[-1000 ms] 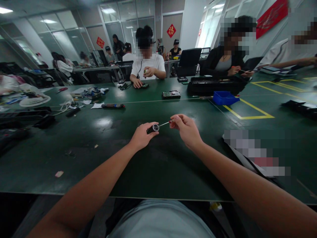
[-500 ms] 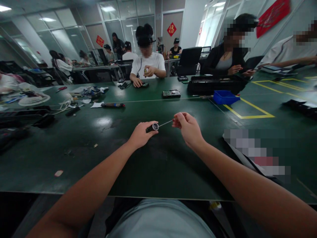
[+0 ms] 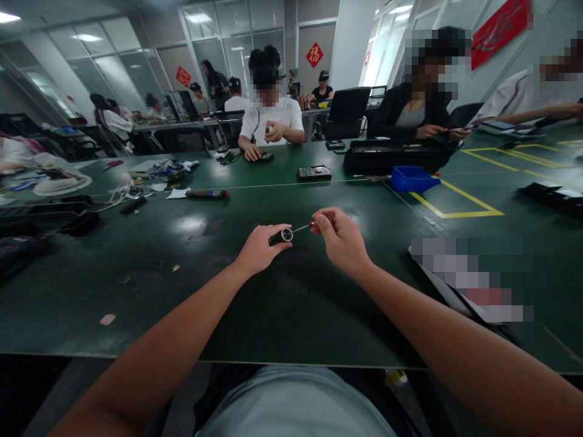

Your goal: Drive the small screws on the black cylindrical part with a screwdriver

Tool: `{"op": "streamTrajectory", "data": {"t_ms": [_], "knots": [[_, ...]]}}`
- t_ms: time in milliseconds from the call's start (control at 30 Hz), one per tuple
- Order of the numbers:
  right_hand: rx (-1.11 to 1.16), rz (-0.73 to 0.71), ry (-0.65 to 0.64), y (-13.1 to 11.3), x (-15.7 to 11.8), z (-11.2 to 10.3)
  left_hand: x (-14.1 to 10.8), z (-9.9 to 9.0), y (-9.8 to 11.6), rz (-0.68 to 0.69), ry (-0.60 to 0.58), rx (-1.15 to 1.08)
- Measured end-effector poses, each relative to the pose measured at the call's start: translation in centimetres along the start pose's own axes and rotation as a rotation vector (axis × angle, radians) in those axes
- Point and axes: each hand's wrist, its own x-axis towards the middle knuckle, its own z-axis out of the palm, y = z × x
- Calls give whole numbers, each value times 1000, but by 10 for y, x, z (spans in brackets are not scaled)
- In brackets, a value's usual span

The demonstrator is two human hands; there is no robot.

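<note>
Green tabletop [image 3: 319, 315] | right hand [image 3: 341, 238], gripping screwdriver [image 3: 301, 228] | moved toward black cylinder [image 3: 281, 236]

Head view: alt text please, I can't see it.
The left hand holds a black cylindrical part and the right hand points a slim screwdriver toward it, over a green table. A co-worker sits opposite; a blue bin stands to the right.
</note>
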Motion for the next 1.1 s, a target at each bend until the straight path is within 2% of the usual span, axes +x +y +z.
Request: {"op": "streamTrajectory", "data": {"t_ms": [200, 400, 667, 967, 1100], "knots": [[-36, 8, -4, 1, 3, -1, -1, 1, 1, 0, -9, 4], [-204, 28, 5, -4, 4, -6, -1, 1, 1, 7, -19, 12], [-137, -102, -81, -5, -1, -5, -1, 2, -5, 15, -14, -34], [-263, -57, -73, -7, 1, -7, -2, 2, -4, 13, -15, -31], [-258, -65, -111, -9, 0, -7, -2, 2, -3, 5, -14, -33]]}}
